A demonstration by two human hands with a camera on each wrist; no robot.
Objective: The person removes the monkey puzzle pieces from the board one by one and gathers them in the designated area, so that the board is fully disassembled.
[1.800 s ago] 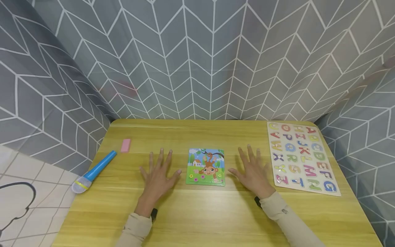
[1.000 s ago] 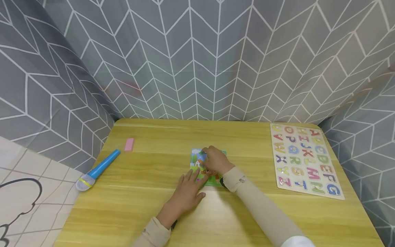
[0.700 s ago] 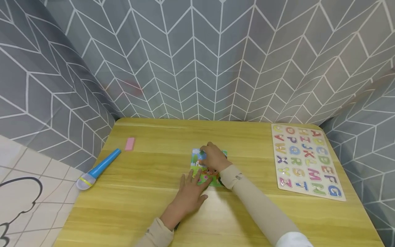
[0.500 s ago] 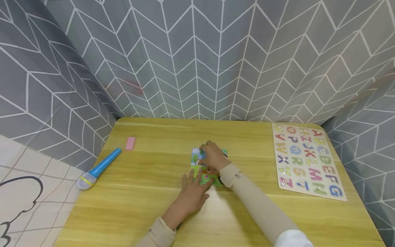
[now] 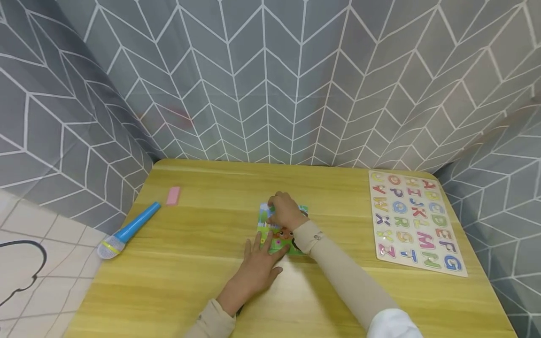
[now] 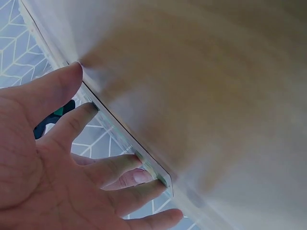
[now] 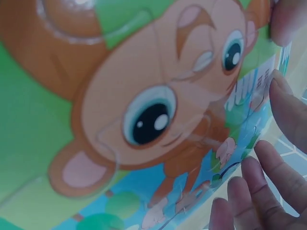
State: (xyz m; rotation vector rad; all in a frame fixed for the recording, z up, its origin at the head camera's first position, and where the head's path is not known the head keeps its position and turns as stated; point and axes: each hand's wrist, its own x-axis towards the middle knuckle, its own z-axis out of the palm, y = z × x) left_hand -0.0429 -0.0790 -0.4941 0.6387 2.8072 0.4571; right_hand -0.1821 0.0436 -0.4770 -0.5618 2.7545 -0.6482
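A square jigsaw puzzle (image 5: 284, 233) with a cartoon monkey lies on the middle of the wooden table. My left hand (image 5: 256, 267) rests on its lower left part, fingers straight and spread; the left wrist view shows those fingertips against the puzzle's edge (image 6: 144, 155). Across the upper part reaches my right hand (image 5: 286, 210), its thumb and fingers bent, hiding some of the picture. In the right wrist view the monkey picture (image 7: 158, 105) fills much of the frame, and the right fingertips (image 7: 254, 175) touch its far side. Whether they pinch a single piece is not clear.
A blue toy microphone (image 5: 128, 230) lies at the table's left edge, close to a pink block (image 5: 173, 195). At the right lies an alphabet board (image 5: 416, 223) with coloured letters. A grey patterned curtain (image 5: 279, 84) hangs behind the table (image 5: 203, 211).
Both hands, earlier spread flat on either side of the puzzle, have moved inward onto it. The right arm now reaches across its upper part. Over the last half second both hands hardly move.
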